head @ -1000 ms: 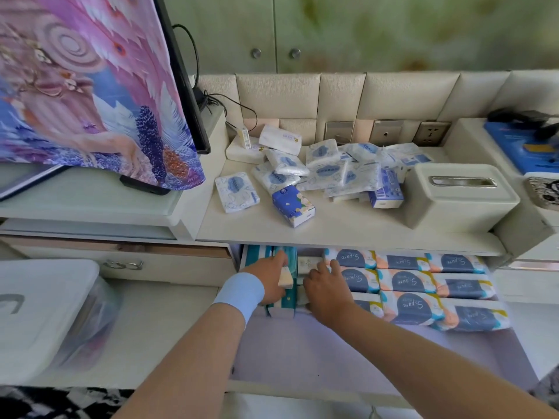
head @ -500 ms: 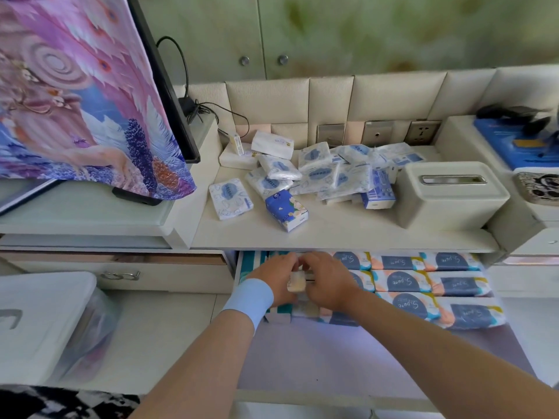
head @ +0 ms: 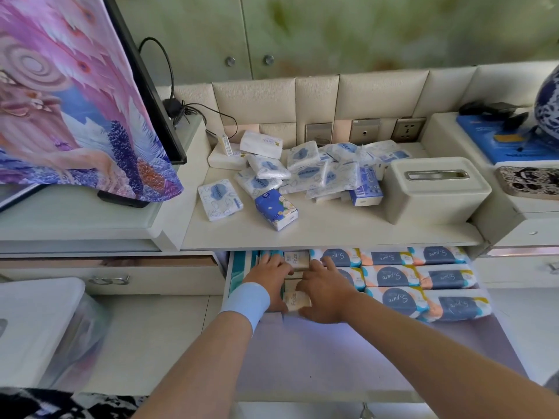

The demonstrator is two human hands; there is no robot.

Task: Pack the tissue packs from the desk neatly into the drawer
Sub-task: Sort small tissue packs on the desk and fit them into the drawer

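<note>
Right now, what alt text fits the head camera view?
A left hand and right hand rest on beige tissue packs in an open drawer beside rows of blue-and-orange packs. Above, loose packs lie heaped on the desk.

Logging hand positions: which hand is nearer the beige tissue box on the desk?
Right. The right hand lies in the drawer, below and left of the tissue box; the left hand is further left, by the teal packs.

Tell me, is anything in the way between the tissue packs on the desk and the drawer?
Nothing visible is. The tissue packs lie loose above, and the drawer stands open below them, its front part bare. The white tissue box stands beside the pile, off the path.
</note>
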